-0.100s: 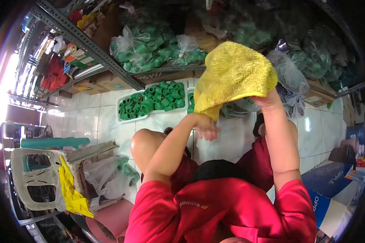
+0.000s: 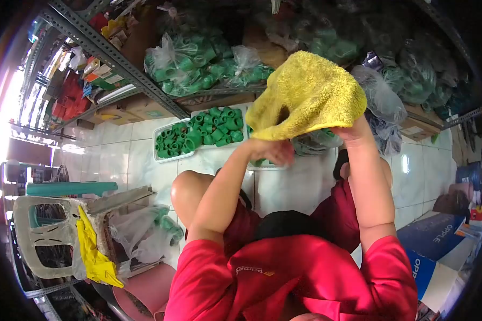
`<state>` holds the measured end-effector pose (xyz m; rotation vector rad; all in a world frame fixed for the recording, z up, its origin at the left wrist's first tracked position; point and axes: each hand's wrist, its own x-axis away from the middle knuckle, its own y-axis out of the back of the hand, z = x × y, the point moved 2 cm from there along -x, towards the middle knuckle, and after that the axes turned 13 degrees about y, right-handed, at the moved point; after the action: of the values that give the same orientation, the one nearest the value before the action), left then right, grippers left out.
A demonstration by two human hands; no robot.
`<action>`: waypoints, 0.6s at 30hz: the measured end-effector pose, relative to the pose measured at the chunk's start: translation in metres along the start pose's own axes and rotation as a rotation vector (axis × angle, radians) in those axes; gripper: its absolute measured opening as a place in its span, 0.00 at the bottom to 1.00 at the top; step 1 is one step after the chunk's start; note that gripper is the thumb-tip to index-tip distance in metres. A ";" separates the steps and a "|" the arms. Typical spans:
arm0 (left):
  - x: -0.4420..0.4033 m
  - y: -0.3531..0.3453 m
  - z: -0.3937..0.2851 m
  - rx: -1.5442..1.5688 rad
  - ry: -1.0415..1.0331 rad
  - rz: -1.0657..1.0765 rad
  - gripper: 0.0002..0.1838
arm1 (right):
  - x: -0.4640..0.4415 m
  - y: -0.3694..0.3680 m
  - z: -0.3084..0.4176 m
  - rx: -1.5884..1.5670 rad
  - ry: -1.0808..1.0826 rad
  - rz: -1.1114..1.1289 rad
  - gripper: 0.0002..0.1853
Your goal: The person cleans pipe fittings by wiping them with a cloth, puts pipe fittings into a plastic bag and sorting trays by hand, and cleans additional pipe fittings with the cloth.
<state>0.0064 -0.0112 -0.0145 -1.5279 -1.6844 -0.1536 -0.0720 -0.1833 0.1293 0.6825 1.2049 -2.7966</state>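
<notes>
A fuzzy yellow cloth [image 2: 316, 96] is held up in front of me, spread out and sagging, with a fold on its left side. My right hand [image 2: 349, 131] grips its lower right edge, the fingers mostly hidden behind it. Just under the cloth's lower left edge is my left hand [image 2: 273, 151], its fingers smeared by motion; I cannot tell whether it touches the cloth. Beyond my left hand, white trays [image 2: 158, 156] of green pipe fittings [image 2: 217, 125] rest on the tiled floor. Another tray is partly covered by the cloth and hand.
Metal shelving [image 2: 118, 61] holds clear bags of green fittings [image 2: 185, 64]. To my left stands a worn plastic chair [image 2: 48, 206] with a yellow bag [image 2: 96, 251] on it. Blue-and-white cartons [image 2: 431, 238] stand at right. My knees are bent close to the trays.
My left hand has moved up toward the cloth's edge. The cloth's left part has risen and swung left. My right hand stays nearly still with its grip.
</notes>
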 end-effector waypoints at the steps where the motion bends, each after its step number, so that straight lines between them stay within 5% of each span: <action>1: 0.009 0.007 -0.012 0.113 -0.241 -0.048 0.18 | -0.001 0.002 0.006 0.180 0.025 0.010 0.23; 2: 0.015 0.012 -0.021 0.325 -0.376 -0.099 0.19 | 0.001 0.003 0.013 0.364 0.040 0.014 0.22; 6: 0.065 0.026 -0.062 0.777 -0.928 -0.374 0.21 | 0.001 0.000 0.033 0.305 -0.008 0.074 0.21; 8: 0.100 0.026 -0.077 0.748 -1.165 -0.143 0.22 | 0.007 -0.016 0.042 0.597 0.011 0.087 0.21; 10: 0.114 0.018 -0.082 0.798 -1.201 -0.069 0.21 | 0.002 -0.035 0.045 0.833 -0.008 0.277 0.18; 12: 0.120 0.005 -0.065 0.733 -1.162 -0.144 0.20 | -0.006 -0.041 0.031 0.905 -0.504 0.493 0.14; 13: 0.122 0.004 -0.063 0.696 -1.149 -0.179 0.20 | -0.019 -0.054 0.032 1.191 -0.642 0.579 0.13; 18: 0.118 0.007 -0.070 0.536 -1.080 -0.363 0.19 | -0.028 0.099 -0.031 1.415 -0.938 0.399 0.15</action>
<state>0.0574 0.0395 0.1028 -0.8797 -2.5191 1.0259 -0.0164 -0.2354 0.0531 -0.4341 -0.9873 -2.5462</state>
